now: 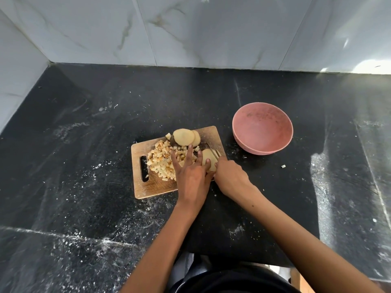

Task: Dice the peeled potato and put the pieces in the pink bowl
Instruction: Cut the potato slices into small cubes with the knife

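The cutting board (148,188) sits mid-tabletop (84,123), with loads of open dark surface left, behind and in front. The pink bowl (262,129) is just off the board's right corner, not touching, nothing in it that I can see. A heap of diced potato (163,160) fills the board's left half, and two slices (185,136) lie at the far edge. The left hand (191,176) has straight fingers pressing down on a potato piece (208,157) — mostly hidden. The right hand (229,176) is curled round a knife (213,150), handle covered, only a bit of blade showing. One stray cube (283,166) lies on the tabletop to the right.
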Demonstrator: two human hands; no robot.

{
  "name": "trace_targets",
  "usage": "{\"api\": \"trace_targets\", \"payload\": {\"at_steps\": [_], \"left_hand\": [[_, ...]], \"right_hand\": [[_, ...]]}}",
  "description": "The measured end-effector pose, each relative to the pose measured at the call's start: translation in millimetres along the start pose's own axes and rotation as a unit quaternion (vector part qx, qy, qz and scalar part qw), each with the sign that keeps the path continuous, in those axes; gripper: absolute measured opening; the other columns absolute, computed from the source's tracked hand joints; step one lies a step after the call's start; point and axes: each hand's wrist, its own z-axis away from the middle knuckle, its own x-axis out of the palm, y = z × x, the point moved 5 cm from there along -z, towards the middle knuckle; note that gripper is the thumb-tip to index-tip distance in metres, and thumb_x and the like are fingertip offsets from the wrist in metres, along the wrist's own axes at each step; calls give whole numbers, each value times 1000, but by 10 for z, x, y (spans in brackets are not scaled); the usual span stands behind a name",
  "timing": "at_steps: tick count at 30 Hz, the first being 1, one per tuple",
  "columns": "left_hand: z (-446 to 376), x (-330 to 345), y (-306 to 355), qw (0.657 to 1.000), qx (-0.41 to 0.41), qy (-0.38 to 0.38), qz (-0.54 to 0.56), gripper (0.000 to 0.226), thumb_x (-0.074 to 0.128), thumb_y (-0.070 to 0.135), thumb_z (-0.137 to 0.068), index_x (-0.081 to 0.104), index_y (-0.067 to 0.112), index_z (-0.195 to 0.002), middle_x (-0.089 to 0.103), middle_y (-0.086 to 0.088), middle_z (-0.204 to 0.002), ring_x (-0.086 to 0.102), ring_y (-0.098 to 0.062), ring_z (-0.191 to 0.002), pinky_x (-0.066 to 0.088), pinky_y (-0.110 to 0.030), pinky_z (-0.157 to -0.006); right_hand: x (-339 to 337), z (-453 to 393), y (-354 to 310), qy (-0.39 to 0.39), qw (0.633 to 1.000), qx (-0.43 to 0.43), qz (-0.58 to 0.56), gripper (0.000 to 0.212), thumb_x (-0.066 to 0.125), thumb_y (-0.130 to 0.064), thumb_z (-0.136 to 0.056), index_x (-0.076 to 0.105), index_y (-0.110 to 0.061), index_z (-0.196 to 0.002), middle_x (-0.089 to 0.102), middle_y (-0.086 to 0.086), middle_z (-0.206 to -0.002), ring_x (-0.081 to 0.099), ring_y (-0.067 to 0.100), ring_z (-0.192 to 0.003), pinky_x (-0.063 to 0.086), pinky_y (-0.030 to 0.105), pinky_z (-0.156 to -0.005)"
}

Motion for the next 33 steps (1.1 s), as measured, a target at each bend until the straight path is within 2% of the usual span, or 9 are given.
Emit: {"api": "trace_targets", "payload": {"at_steps": [4,8,14,17,19,21,23,28,33], "left_hand": [[4,0,10,1000,-11,-8,-13,41,36,44,-101,48,31,-139,33,1,-154,0,-24,-149,-23,-59,-106],[3,28,14,999,-8,-24,-43,44,31,47,-102,43,32,-142,29,2,-156,-3,-24,-149,-23,-60,-106],[-1,41,-6,1000,-6,-3,-28,42,36,47,-100,49,32,-137,35,2,-154,0,-23,-149,-25,-58,-104],[11,33,-32,999,-1,48,3,32,54,45,-94,66,30,-120,52,0,-141,18,-26,-147,-20,-57,-108],[13,50,-44,996,8,85,18,23,74,39,-81,76,26,-99,67,-5,-121,40,-31,-137,-5,-58,-111],[9,73,-53,994,12,108,18,22,83,36,-71,78,23,-88,72,-7,-108,51,-34,-127,4,-59,-110],[5,66,-56,993,16,117,18,22,85,35,-69,78,22,-86,73,-8,-105,54,-34,-124,4,-59,-109],[7,60,-74,994,18,107,16,23,86,32,-67,78,23,-87,73,-8,-105,55,-35,-122,3,-59,-109],[4,54,-86,995,1,96,8,23,83,37,-71,77,26,-90,72,-4,-110,53,-33,-126,-1,-58,-109]], "right_hand": [[41,145,162,-33,999,11,21,35,40,-9,-97,40,-5,-131,56,17,-122,57,34,-110,47,39,-80],[127,392,368,-53,998,8,30,26,31,-20,-103,40,-6,-122,56,18,-118,58,34,-107,40,38,-73],[165,616,545,-54,998,2,28,17,27,-26,-105,36,-11,-102,53,9,-90,57,30,-91,38,36,-68],[82,672,557,1,999,-20,-27,19,29,-29,-104,34,-13,-97,53,7,-81,54,26,-76,39,36,-64],[-14,620,508,44,996,-35,-71,17,34,-28,-103,38,-13,-99,56,6,-78,56,23,-70,41,35,-60],[-87,506,424,69,994,-43,-76,15,36,-25,-102,41,-11,-100,57,9,-82,56,25,-71,44,37,-60],[-116,377,341,84,994,-45,-50,16,35,-23,-102,43,-8,-103,60,13,-89,59,30,-78,45,40,-64],[-62,223,184,77,996,-36,-3,21,32,-19,-103,45,-5,-110,61,16,-103,61,33,-92,39,37,-65],[33,180,109,46,999,-10,-2,27,35,-17,-101,40,-6,-125,61,15,-109,62,31,-96,48,39,-72]]}}
